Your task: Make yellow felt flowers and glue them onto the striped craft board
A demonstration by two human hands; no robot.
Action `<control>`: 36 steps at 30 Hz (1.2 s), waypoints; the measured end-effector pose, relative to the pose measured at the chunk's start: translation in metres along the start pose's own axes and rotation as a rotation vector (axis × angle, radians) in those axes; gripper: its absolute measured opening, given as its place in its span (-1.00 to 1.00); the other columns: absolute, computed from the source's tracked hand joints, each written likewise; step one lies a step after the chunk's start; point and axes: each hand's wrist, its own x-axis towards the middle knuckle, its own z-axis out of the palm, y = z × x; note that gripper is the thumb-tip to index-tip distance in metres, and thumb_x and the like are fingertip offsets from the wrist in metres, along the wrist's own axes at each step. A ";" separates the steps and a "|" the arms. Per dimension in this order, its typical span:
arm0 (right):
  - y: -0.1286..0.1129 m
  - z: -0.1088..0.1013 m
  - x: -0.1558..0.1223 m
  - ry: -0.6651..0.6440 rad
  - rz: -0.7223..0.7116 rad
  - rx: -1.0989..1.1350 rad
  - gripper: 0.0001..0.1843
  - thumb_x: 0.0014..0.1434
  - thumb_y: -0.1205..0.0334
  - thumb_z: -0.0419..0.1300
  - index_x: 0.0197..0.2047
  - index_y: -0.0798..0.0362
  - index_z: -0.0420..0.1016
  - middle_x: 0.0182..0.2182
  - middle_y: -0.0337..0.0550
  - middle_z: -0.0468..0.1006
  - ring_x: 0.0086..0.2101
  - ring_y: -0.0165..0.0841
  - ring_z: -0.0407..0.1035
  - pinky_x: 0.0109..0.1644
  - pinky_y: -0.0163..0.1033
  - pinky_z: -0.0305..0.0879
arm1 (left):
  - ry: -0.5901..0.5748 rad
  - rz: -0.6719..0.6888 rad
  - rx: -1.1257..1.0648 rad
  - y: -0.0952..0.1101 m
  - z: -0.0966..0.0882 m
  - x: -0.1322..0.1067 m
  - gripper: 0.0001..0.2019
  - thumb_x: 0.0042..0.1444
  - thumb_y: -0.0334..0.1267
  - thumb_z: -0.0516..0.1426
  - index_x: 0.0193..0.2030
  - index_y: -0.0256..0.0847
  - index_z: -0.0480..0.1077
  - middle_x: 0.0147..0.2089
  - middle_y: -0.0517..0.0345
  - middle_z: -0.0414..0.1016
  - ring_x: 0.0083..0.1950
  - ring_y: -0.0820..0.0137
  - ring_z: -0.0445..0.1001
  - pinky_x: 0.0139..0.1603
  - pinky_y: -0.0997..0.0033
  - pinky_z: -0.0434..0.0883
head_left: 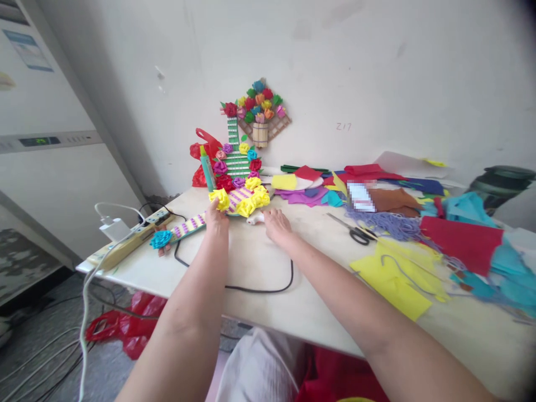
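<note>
My left hand (216, 216) rests on a flat striped craft piece (196, 222) lying on the table, its fingers closed at a yellow paper flower (220, 198) on it. More yellow flowers (251, 201) cluster on the same piece, and a teal flower (161, 239) sits at its near end. My right hand (275, 222) lies on the table beside it, fingers curled around a small white object (254, 220) that I cannot name. A black cable (251, 288) loops across the table below both hands.
Black-handled scissors (355, 230) lie right of my right hand. Felt sheets, yellow (397, 279) and red (460, 237), and purple yarn (389, 223) cover the right side. Flower crafts (237, 159) stand against the wall. A power strip (154, 218) and charger (114, 228) sit at the left edge.
</note>
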 end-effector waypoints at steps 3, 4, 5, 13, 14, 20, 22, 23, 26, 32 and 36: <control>0.010 -0.006 -0.012 0.007 0.024 -0.028 -0.62 0.07 0.43 -0.06 -0.02 0.15 0.30 -0.14 0.09 0.36 -0.13 -0.22 0.25 -0.10 -0.19 0.21 | 0.027 -0.028 -0.075 -0.005 0.009 -0.010 -0.85 -0.01 -0.43 0.07 -0.26 -0.26 0.34 -0.44 0.17 0.44 -0.37 0.49 0.45 -0.31 0.54 0.38; 0.014 -0.009 -0.016 0.011 0.032 -0.039 -0.62 0.07 0.42 -0.06 -0.02 0.15 0.31 -0.14 0.09 0.36 -0.13 -0.22 0.26 -0.10 -0.19 0.21 | 0.028 -0.034 -0.088 -0.006 0.012 -0.013 -0.84 -0.01 -0.44 0.06 -0.25 -0.26 0.34 -0.43 0.16 0.44 -0.36 0.49 0.45 -0.30 0.54 0.39; 0.018 -0.012 -0.020 0.011 0.043 -0.051 -0.63 0.06 0.42 -0.05 -0.04 0.15 0.32 -0.16 0.09 0.37 -0.13 -0.22 0.26 -0.11 -0.20 0.21 | 0.027 -0.042 -0.097 -0.007 0.016 -0.016 -0.84 -0.01 -0.44 0.06 -0.24 -0.26 0.34 -0.43 0.16 0.45 -0.36 0.48 0.45 -0.30 0.53 0.39; 0.074 -0.041 -0.055 -0.046 0.316 -0.068 -0.71 0.04 0.28 0.02 -0.15 0.07 0.41 -0.27 0.03 0.48 -0.23 -0.21 0.38 -0.22 -0.20 0.24 | -0.041 -0.108 -0.074 -0.019 0.034 -0.038 -0.86 0.02 -0.41 0.05 -0.25 -0.25 0.33 -0.42 0.14 0.45 -0.39 0.47 0.45 -0.34 0.50 0.39; 0.083 -0.045 -0.059 -0.046 0.379 -0.051 -0.72 0.04 0.28 0.02 -0.17 0.05 0.43 -0.29 0.02 0.49 -0.25 -0.20 0.39 -0.24 -0.19 0.24 | -0.052 -0.113 -0.069 -0.022 0.035 -0.040 -0.86 0.01 -0.40 0.05 -0.25 -0.25 0.33 -0.42 0.15 0.45 -0.39 0.48 0.45 -0.35 0.50 0.39; 0.122 -0.059 -0.068 0.274 0.653 0.278 -0.63 0.00 0.03 0.08 -0.16 0.01 0.45 -0.30 0.00 0.52 -0.25 -0.16 0.39 -0.24 -0.16 0.25 | -0.101 -0.143 -0.043 -0.045 0.040 -0.055 -0.86 -0.05 -0.42 0.10 -0.29 -0.24 0.34 -0.41 0.14 0.46 -0.35 0.48 0.45 -0.36 0.54 0.37; 0.126 -0.056 -0.067 0.374 0.640 0.428 -0.63 -0.04 0.02 0.10 -0.20 0.03 0.46 -0.33 -0.06 0.53 -0.27 -0.21 0.39 -0.24 -0.18 0.27 | -0.124 -0.146 -0.027 -0.051 0.042 -0.061 -0.85 -0.08 -0.43 0.10 -0.31 -0.23 0.35 -0.40 0.14 0.46 -0.35 0.47 0.45 -0.37 0.53 0.38; 0.126 -0.054 -0.066 0.424 0.605 0.512 -0.64 -0.05 0.02 0.11 -0.22 0.04 0.45 -0.35 -0.09 0.53 -0.29 -0.25 0.39 -0.24 -0.21 0.28 | -0.144 -0.155 -0.019 -0.054 0.042 -0.065 -0.86 -0.09 -0.43 0.11 -0.32 -0.24 0.36 -0.39 0.14 0.47 -0.35 0.46 0.45 -0.37 0.52 0.38; 0.120 -0.050 -0.064 0.506 0.488 0.806 -0.64 -0.10 0.01 0.15 -0.30 0.10 0.43 -0.45 -0.16 0.49 -0.41 -0.35 0.36 -0.36 -0.30 0.29 | -0.215 -0.191 -0.015 -0.059 0.043 -0.077 -0.86 -0.11 -0.45 0.12 -0.34 -0.24 0.36 -0.34 0.12 0.48 -0.33 0.44 0.46 -0.34 0.49 0.39; 0.095 -0.056 -0.064 0.293 0.246 1.256 -0.74 -0.16 0.08 0.22 -0.52 0.10 0.29 -0.73 -0.36 0.27 -0.70 -0.53 0.16 -0.60 -0.38 0.19 | -0.136 -0.369 0.147 -0.051 0.048 -0.096 -0.86 -0.12 -0.44 0.12 -0.35 -0.26 0.37 -0.39 0.09 0.46 -0.39 0.39 0.45 -0.29 0.33 0.41; 0.084 -0.056 -0.061 0.196 0.203 1.324 -0.70 -0.22 0.10 0.27 -0.50 0.13 0.32 -0.73 -0.36 0.30 -0.72 -0.55 0.17 -0.65 -0.40 0.16 | 0.003 -0.418 0.296 -0.038 0.048 -0.099 -0.82 -0.17 -0.43 0.16 -0.34 -0.27 0.35 -0.43 0.09 0.43 -0.45 0.37 0.43 -0.34 0.28 0.40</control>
